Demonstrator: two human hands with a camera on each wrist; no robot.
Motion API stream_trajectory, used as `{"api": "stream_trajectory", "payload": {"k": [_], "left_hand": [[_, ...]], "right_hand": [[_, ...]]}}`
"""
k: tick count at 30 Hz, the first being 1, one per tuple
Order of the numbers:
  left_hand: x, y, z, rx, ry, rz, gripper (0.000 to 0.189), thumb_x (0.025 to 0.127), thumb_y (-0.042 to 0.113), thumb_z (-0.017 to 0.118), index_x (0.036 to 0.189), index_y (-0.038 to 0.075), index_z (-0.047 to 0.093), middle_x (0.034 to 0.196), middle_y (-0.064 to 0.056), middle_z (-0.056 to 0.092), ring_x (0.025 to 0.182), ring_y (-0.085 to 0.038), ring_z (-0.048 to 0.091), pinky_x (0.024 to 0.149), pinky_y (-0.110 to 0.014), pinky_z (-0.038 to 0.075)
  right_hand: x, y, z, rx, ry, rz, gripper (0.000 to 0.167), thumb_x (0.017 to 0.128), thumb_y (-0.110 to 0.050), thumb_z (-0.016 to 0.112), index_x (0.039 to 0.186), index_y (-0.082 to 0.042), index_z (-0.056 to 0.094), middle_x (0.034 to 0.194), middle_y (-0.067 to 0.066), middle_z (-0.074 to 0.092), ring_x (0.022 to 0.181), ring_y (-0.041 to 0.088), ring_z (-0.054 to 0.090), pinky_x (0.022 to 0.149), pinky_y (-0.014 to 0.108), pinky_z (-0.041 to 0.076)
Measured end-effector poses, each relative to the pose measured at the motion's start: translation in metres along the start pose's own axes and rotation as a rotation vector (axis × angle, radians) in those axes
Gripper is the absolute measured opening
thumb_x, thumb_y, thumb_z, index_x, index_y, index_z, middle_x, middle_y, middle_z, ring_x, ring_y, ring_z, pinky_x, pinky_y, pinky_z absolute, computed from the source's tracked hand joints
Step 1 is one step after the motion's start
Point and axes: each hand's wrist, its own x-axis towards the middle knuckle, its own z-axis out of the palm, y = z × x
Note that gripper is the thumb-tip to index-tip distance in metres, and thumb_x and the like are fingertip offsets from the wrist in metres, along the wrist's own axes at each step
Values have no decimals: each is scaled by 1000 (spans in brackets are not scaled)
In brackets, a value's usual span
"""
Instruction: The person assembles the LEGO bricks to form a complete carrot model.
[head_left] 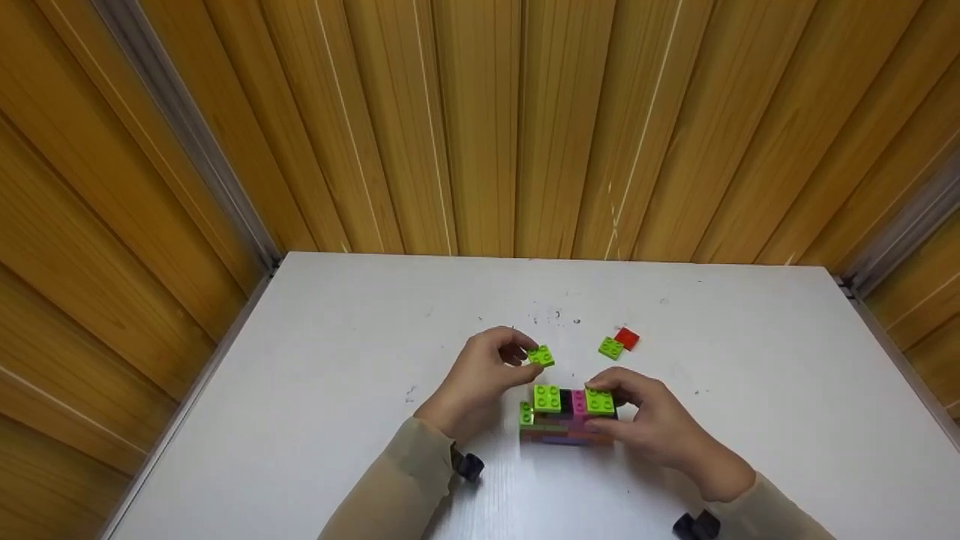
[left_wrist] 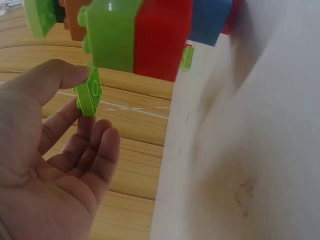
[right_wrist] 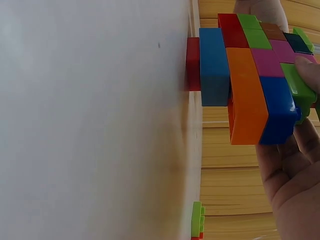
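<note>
My left hand (head_left: pixel 480 369) pinches a thin lime-green studded brick (head_left: pixel 541 357) between thumb and index finger, held just behind the left end of a block structure (head_left: pixel 562 429). The left wrist view shows that brick (left_wrist: pixel 89 95) tilted on edge, the other fingers loosely bent below it. My right hand (head_left: pixel 651 420) grips the structure's right end, thumb in front and fingers behind, around a lime brick (head_left: pixel 600 401) on top. Seen from the right wrist, the structure (right_wrist: pixel 247 95) has stacked layers of red, blue, orange, magenta, brown and lime bricks. Another lime brick (head_left: pixel 547 398) tops its left part.
Behind the structure, a loose lime brick (head_left: pixel 610 348) and a red brick (head_left: pixel 628 339) lie touching on the white table (head_left: pixel 337 360). Wood-patterned panels (head_left: pixel 480 127) rise behind the table's back edge and along its sides. Small dark marks dot the tabletop.
</note>
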Motion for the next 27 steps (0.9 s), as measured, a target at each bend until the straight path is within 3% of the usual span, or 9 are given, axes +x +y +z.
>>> {"api": "stream_trajectory", "payload": {"k": [8,12,17,23,27], "left_hand": [[-11,17,0,13,-50,163,25,97,24,90,120,19,81,120,4,78,104,-12,72,99,-36,63],[-17,25,2,3,-88,189,26,96,22,91,120,18,81,120,4,77,106,-12,71,104,-43,63],[-23,33,4,27,-122,186,23,96,23,91,117,23,81,119,9,75,109,-11,70,104,-31,60],[-26,39,7,47,-144,201,22,95,20,92,114,24,81,117,12,74,113,-15,71,108,-38,60],[-26,38,9,61,-157,225,23,95,20,93,114,23,81,118,12,74,112,-10,69,108,-32,58]], "right_hand": [[-1,1,2,-13,17,-52,38,94,-10,93,128,-14,75,124,4,79,103,2,72,93,24,62],[-2,0,1,-15,17,-34,38,95,-12,92,128,-15,74,125,4,79,104,3,72,93,24,62],[-1,-1,2,-21,19,-17,38,95,-14,92,128,-16,74,126,6,80,106,2,73,93,25,63],[2,-3,3,-54,33,-16,39,94,-15,93,129,-15,75,125,6,80,108,1,73,93,26,64],[2,-4,2,-54,38,-35,40,94,-13,93,129,-12,75,125,7,80,108,0,73,93,24,64]]}}
